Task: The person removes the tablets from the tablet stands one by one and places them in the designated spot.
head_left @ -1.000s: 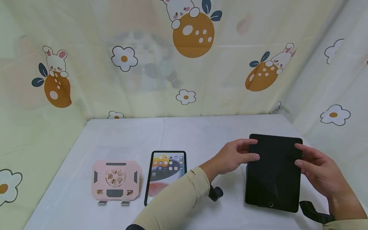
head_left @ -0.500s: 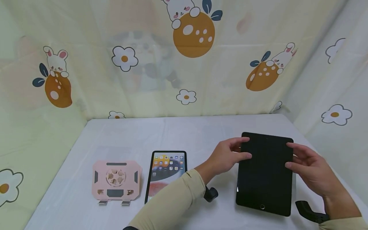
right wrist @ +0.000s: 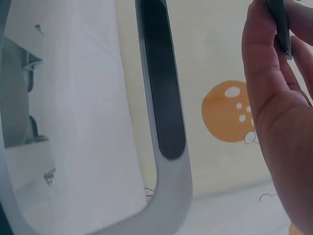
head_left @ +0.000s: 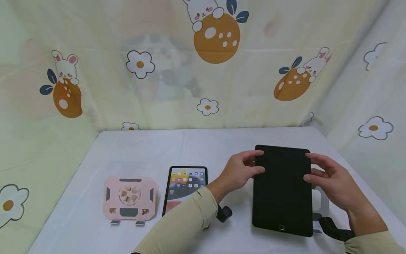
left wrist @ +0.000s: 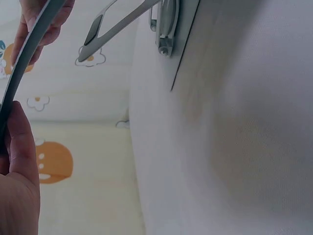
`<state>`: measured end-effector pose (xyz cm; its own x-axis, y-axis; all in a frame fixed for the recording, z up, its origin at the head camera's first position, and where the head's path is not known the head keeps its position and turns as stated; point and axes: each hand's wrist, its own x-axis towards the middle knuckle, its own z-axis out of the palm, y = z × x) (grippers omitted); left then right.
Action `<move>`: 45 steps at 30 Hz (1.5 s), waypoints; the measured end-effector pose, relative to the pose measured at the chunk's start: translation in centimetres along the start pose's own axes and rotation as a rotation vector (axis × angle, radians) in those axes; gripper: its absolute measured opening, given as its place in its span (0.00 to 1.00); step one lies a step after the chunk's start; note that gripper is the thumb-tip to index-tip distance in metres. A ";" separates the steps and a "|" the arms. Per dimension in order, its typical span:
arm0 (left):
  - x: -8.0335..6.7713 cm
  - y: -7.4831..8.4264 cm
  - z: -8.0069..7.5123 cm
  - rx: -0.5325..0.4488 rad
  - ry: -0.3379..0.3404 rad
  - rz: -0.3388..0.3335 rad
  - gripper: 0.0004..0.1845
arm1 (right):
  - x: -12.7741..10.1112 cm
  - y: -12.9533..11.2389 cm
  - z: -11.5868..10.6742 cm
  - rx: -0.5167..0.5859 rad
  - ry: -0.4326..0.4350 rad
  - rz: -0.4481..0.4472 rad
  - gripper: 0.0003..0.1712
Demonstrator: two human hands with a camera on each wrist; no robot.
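A black tablet [head_left: 282,190] with a dark screen and a round home button is held upright between my two hands. My left hand [head_left: 239,171] pinches its left edge near the top, thumb in front. On the opposite edge, my right hand [head_left: 331,181] pinches it with thumb and fingers. The tablet's thin edge [left wrist: 22,66] runs between both hands in the left wrist view. Behind it and to its right stands a grey metal stand [head_left: 325,203], mostly hidden in the head view. The right wrist view shows the stand's frame [right wrist: 173,196] with a dark pad, apart from the hand.
A pink folding stand [head_left: 130,197] with grey pads lies at the left of the white table [head_left: 222,144]. Beside it is a second tablet [head_left: 187,183], screen lit with app icons, partly covered by my left sleeve [head_left: 180,222]. Patterned curtains [head_left: 171,88] surround the table.
Both hands have carried the black tablet to the left, bringing the grey stand into sight at its right. The pink stand and lit tablet have stayed in place.
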<state>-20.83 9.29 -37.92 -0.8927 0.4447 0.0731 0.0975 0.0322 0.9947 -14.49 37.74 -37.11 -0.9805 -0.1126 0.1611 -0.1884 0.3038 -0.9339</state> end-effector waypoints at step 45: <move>-2.7 -3.0 -6.5 0.103 0.126 -0.115 0.21 | 2.2 -0.6 8.4 -0.084 0.044 0.075 0.30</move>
<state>-21.59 2.17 -40.61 -0.9480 0.3172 -0.0257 0.0304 0.1708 0.9848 -16.07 29.34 -38.92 -0.9932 -0.0452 0.1073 -0.1165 0.3887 -0.9140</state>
